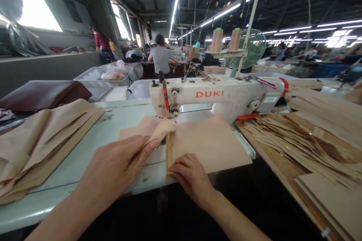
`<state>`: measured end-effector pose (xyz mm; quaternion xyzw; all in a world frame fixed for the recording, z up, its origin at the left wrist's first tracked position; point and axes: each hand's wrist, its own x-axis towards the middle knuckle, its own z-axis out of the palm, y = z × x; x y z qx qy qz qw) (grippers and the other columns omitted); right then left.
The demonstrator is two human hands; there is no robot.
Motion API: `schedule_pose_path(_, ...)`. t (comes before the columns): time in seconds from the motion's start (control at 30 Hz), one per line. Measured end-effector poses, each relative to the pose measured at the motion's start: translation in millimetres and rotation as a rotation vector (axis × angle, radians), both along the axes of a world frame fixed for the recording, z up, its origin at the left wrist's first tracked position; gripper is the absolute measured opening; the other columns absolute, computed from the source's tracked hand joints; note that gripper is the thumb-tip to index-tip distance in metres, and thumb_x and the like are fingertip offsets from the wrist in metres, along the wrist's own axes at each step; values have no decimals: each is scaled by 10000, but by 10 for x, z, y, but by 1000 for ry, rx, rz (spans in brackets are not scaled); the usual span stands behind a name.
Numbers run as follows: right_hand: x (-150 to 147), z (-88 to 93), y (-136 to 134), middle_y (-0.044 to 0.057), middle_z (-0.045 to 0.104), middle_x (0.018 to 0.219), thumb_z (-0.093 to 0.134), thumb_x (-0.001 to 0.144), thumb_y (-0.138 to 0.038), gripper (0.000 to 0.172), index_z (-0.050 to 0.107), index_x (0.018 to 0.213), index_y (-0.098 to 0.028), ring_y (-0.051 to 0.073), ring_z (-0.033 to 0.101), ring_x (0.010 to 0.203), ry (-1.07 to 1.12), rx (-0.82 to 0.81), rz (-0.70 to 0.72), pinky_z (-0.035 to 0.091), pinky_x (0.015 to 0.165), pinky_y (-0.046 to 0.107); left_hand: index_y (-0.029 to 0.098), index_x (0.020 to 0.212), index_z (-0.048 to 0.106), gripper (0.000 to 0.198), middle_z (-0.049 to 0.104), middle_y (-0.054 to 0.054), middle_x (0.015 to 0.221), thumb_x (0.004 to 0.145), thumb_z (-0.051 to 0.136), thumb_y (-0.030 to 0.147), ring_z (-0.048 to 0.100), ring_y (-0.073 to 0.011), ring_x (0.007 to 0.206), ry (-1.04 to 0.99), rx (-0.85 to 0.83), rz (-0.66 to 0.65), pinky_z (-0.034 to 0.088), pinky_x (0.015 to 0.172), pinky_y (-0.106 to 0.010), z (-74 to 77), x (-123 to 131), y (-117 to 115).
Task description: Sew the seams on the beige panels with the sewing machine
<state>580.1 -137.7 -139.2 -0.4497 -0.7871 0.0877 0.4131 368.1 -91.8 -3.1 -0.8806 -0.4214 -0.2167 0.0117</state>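
Two hands [192, 176] on tan material [209, 147], one sewing machine [192, 96]

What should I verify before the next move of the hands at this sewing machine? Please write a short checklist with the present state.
1. Left hand grips the folded tan piece: ok, pinched between thumb and fingers.
2. Right hand touches the tan panel: ok, at its near left corner.
3. Panel fully supported by the sewing table: not ok, its near right corner juts past the front edge.
4. Thread cones upright behind the sewing machine: ok, two.
5. Needle threaded: cannot tell, too small.
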Motion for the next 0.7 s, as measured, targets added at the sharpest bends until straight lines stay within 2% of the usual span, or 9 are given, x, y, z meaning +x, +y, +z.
schedule_pose_path(0.13, 89, -87, 3, 34, 670, 976, 594, 963, -230, 144, 686, 1072, -211, 164, 539, 926, 80, 56, 45, 433, 823, 319, 228, 754, 546, 435, 534, 32, 686, 1038, 326, 474, 538, -159, 636, 16, -128, -66, 289, 592, -287, -43, 2, -64)
schedule_pose_path(0.3, 189, -84, 31, 17, 697, 986, 639, 931, -209, 196, 694, 1113, -256, 180, 535, 907, 42, 76, 99, 440, 794, 341, 253, 866, 604, 382, 563, 37, 801, 1055, 321, 429, 565, -150, 722, -41, -261, -127, 311, 643, -287, -65, 32, -121)
schedule_pose_path(0.43, 145, -97, 35, 21, 706, 975, 653, 919, -211, 192, 702, 1098, -260, 193, 525, 896, 22, 91, 70, 441, 763, 352, 248, 870, 603, 358, 580, 41, 837, 1059, 340, 401, 576, -140, 758, -81, -290, -155, 327, 685, -280, -60, 51, -140)
schedule_pose_path(0.6, 113, -107, 26, 9, 709, 968, 670, 906, -203, 192, 708, 1079, -279, 192, 521, 891, 12, 109, 64, 439, 768, 361, 230, 815, 576, 390, 589, 31, 794, 1059, 326, 403, 579, -155, 725, -17, -292, -165, 356, 678, -278, -57, 44, -147)
schedule_pose_path(0.7, 107, -91, 16, 3, 710, 983, 667, 909, -202, 190, 703, 1078, -280, 192, 521, 909, -3, 113, 59, 434, 779, 363, 251, 919, 618, 352, 655, 25, 882, 1062, 320, 374, 633, -164, 788, 21, -288, -206, 409, 724, -264, -84, 21, -157)
